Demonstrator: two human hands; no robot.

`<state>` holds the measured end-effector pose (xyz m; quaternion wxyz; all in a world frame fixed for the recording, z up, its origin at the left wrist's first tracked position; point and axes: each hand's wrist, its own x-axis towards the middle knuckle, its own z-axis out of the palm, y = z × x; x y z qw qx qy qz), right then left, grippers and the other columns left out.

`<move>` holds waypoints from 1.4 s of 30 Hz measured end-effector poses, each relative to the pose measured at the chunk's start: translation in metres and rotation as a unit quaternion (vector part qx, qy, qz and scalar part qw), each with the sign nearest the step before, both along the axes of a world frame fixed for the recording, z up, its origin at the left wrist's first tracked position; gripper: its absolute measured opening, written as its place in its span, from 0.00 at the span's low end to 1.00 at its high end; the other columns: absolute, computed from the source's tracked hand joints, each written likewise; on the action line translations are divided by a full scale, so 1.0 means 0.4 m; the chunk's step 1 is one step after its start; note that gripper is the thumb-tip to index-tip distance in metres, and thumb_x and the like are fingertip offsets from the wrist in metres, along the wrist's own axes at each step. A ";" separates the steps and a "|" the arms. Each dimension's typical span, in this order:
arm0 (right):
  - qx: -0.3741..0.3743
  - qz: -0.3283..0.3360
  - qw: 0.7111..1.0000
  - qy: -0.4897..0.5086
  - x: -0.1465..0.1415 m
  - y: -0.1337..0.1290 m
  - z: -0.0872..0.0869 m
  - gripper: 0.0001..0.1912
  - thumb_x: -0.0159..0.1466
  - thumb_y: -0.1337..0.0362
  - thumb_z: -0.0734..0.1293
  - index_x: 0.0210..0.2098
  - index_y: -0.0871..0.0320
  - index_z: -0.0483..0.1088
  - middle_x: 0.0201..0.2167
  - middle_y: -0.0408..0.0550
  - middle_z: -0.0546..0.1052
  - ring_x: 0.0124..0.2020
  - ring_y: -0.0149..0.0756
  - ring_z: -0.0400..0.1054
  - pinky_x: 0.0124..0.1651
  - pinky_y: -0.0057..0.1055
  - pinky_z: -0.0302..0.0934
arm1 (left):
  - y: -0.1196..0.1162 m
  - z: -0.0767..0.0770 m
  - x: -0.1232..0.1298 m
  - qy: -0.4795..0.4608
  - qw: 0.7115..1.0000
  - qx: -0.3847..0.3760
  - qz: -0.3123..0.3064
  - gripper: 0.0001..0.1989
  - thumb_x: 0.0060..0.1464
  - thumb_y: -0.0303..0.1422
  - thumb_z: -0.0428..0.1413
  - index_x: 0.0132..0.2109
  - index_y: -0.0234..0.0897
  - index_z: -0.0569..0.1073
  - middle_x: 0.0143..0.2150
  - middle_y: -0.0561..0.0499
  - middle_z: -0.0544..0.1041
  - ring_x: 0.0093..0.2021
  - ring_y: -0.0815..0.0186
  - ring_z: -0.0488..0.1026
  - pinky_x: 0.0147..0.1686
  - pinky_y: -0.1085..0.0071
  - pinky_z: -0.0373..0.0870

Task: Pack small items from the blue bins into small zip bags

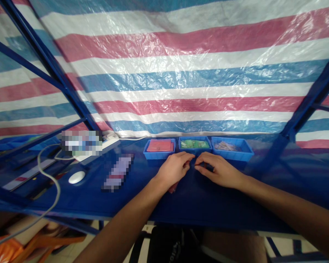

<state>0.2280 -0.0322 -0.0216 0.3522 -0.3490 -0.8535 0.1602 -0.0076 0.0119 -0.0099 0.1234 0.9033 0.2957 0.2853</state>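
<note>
My left hand (175, 168) is over the desk in front of the bins, its fingers bent and closed in a pinch. What lies between those fingertips is hidden. A reddish flat piece (173, 188) pokes out below that hand; whether the hand touches it I cannot tell. Facing it, my right hand (220, 170) has its thumb and fingers curled together, and any small thing in them cannot be made out. Just beyond stand three blue bins: one with pink-red packets (160, 145), one with green packets (194, 143), one with small pale pieces (227, 146).
On the blue desk (203, 212) to the left are a white mouse (76, 177), a blurred-out flat object (117, 173), a power strip (97, 150) and a grey cable (56, 182). Blue frame posts (71, 96) and a striped plastic sheet (192, 76) enclose the desk.
</note>
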 end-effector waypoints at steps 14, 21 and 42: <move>-0.200 -0.002 0.936 0.288 -0.023 0.026 -0.030 0.24 0.67 0.53 0.76 0.58 0.47 0.68 0.49 0.49 0.81 0.50 0.45 0.78 0.50 0.42 0.75 | -0.023 0.000 0.049 -0.311 0.917 -0.225 -0.108 0.15 0.68 0.32 0.61 0.59 0.37 0.75 0.60 0.38 0.79 0.58 0.55 0.83 0.54 0.64 0.82; -0.277 -0.017 0.909 0.311 -0.025 0.040 0.031 0.23 0.59 0.50 0.81 0.48 0.53 0.76 0.33 0.43 0.82 0.28 0.36 0.73 0.30 0.34 0.70 | -0.021 0.017 0.054 -0.307 0.935 -0.160 -0.070 0.14 0.69 0.30 0.57 0.59 0.37 0.75 0.60 0.40 0.79 0.56 0.58 0.81 0.55 0.63 0.81; -0.271 -0.024 0.880 0.389 -0.007 0.052 -0.034 0.21 0.58 0.51 0.82 0.44 0.49 0.74 0.41 0.44 0.84 0.40 0.42 0.80 0.51 0.45 0.77 | 0.032 0.001 0.062 -0.185 0.979 -0.022 -0.079 0.16 0.65 0.26 0.58 0.58 0.39 0.78 0.57 0.43 0.76 0.43 0.67 0.78 0.44 0.69 0.79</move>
